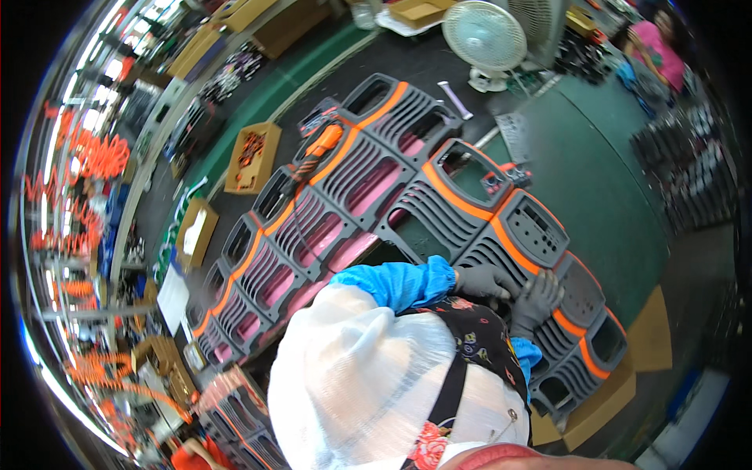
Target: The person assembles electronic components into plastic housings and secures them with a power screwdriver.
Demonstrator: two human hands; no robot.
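The left hand (484,282) and right hand (538,301) are at the grey panel (534,229), which lies between its neighbours (576,288), and though I cannot tell whether either grips, light, even pressure should best keep its slats (497,249) from flexing.

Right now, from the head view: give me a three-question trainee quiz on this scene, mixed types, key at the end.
1. True or false: the left hand and the right hand are both gloved.
2. Pick one. The gray panels are striped in: A) green; B) orange; C) white.
3. Short answer: what stands beyond the panels, near the picture's top edge, with a round grille?

Key: 1. True. 2. B. 3. A fan.
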